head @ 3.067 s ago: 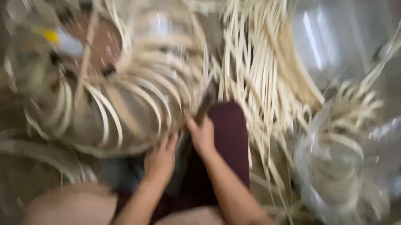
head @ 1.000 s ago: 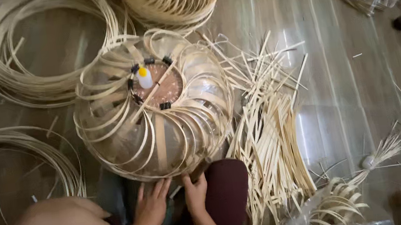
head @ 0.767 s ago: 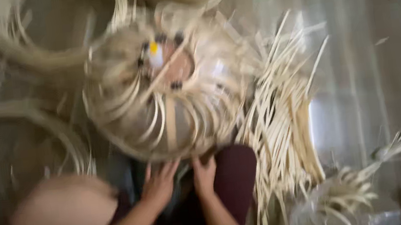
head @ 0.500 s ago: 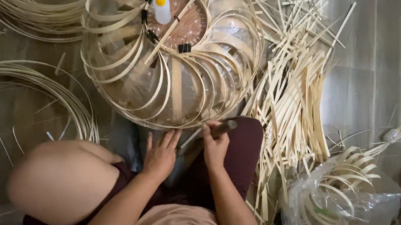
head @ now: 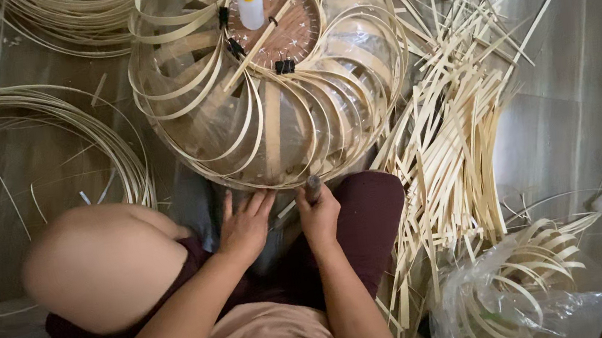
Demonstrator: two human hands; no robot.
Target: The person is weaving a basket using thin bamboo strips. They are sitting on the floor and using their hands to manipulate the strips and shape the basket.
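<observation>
Head view, contents listed from the hands outward.

Right hand (head: 319, 216): fingers closed around a dark tool handle (head: 313, 188), whose upper end meets the lower rim of the bamboo strip frame (head: 268, 82). What kind of tool it is cannot be told.

Left hand (head: 245, 224): fingers open and spread, flat on the lap just below the frame's rim, holding nothing.

Bamboo strip frame: domed, made of curved pale strips fanning out from a round wooden disc (head: 289, 30) at its top; stands on the floor directly ahead of the knees. Black clips (head: 284, 66) pinch strip ends around the disc. One white glue bottle (head: 250, 5) with a yellow cap lies on the disc.

Surroundings: loose heap of straight bamboo strips (head: 448, 137) to the right; coiled strips (head: 32, 131) to the left; clear plastic bag (head: 528, 302) of curled strips at lower right.

Handling note: work at the rim likely goes best with the free hand steadying the frame, and the tool moved gently so that thin strips do not split.
</observation>
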